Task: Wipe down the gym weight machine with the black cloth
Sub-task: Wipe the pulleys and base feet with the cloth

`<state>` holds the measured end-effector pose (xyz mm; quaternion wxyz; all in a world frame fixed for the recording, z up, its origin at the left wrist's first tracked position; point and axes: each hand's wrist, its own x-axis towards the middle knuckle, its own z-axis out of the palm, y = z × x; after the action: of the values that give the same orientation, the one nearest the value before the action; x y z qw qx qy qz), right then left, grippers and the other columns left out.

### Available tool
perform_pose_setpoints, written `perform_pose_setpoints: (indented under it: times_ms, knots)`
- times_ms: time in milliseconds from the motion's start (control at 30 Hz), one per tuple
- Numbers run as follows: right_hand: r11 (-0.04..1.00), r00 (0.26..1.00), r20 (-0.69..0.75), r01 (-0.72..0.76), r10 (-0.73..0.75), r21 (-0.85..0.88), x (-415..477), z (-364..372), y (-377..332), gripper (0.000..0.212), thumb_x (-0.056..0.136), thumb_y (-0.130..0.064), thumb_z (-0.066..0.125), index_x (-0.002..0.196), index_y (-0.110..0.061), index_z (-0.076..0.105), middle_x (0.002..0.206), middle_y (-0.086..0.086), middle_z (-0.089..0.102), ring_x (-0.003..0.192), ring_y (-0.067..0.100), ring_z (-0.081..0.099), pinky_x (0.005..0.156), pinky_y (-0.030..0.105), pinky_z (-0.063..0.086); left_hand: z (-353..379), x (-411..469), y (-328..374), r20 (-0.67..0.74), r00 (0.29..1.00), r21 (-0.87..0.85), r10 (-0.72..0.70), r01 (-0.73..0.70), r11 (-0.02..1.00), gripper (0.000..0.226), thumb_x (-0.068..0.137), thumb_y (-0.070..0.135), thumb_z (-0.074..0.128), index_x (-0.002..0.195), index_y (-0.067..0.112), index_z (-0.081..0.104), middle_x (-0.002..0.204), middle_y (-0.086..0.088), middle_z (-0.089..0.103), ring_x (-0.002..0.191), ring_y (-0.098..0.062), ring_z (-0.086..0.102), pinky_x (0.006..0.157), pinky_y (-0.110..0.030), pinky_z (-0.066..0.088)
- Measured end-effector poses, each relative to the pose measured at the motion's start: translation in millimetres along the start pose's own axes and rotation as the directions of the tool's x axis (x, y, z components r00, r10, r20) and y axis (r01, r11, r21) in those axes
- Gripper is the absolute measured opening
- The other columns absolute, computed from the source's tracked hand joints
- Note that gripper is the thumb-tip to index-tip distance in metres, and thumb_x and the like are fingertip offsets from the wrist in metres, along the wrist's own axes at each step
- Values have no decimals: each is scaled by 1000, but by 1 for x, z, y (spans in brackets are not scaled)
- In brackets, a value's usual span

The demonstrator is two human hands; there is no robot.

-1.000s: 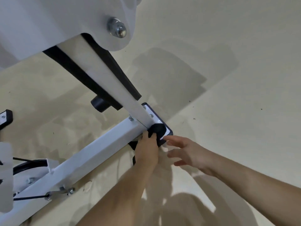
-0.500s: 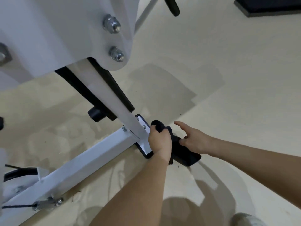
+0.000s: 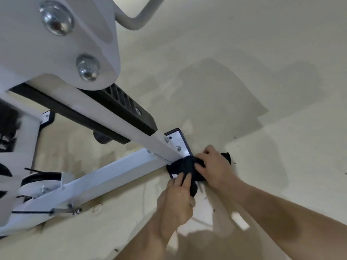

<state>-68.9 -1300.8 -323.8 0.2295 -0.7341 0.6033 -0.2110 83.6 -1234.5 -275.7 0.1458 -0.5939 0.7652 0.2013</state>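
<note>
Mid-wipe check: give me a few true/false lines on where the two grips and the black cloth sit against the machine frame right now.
1. The left grip and the right grip both touch the black cloth. True.
2. Two chrome bolt heads show on the white bracket at upper left. True.
3. The black cloth is up on the chrome bolt heads. False: it is bunched low against the foot plate, at the end of the white base beam.
4. The right grip hangs free of the black cloth. False: its fingers curl on it.
</note>
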Motion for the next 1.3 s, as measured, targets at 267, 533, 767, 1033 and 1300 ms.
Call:
perform_pose_setpoints:
  times_ms: [267, 533, 767, 1033, 1300]
  knots:
    - [794, 970, -57, -158, 235, 586, 100, 4, -28, 21, 81, -5, 60, 94, -19, 68, 96, 0, 63, 85, 11, 55, 69, 10, 37, -22, 37, 14, -126, 990, -91, -64, 53, 994, 75, 90, 31, 56, 153, 14, 18, 148, -1, 34, 132, -22, 37, 107, -31, 37]
    - [990, 998, 63, -1, -8, 141, 102, 24, -8, 25, 96, -35, 54, 110, -29, 73, 113, 0, 55, 113, 22, 48, 92, 31, 42, -21, 33, 13, -48, 995, -106, -85, 79, 991, 79, 89, 13, 49, 155, 17, 6, 160, 1, 15, 141, -21, 22, 114, -28, 27]
    - [906, 988, 146, -108, 51, 410, 140, 11, -33, 25, 84, -9, 61, 102, -20, 75, 107, 2, 72, 100, 18, 64, 88, 26, 48, -28, 29, 11, -87, 993, -156, -80, 66, 986, 79, 88, 8, 47, 155, 21, 7, 159, 5, 18, 143, -17, 18, 114, -24, 23]
    - [983, 784, 596, 94, -172, 159, 155, 13, -36, 30, 100, -33, 45, 119, -37, 67, 134, -15, 56, 136, 14, 37, 107, 34, 28, -24, 30, 11, -60, 993, -134, -97, 89, 987, 80, 87, 7, 50, 155, 22, 10, 155, 6, 21, 138, -17, 24, 108, -26, 32]
    - [842, 996, 35, -85, 78, 532, 139, 4, -17, 33, 75, -10, 75, 103, -20, 62, 105, 2, 64, 87, 16, 62, 79, 24, 47, -23, 35, 9, -61, 995, -200, -82, 68, 978, 75, 92, 19, 51, 155, 17, 11, 148, 3, 32, 134, -20, 31, 107, -27, 34]
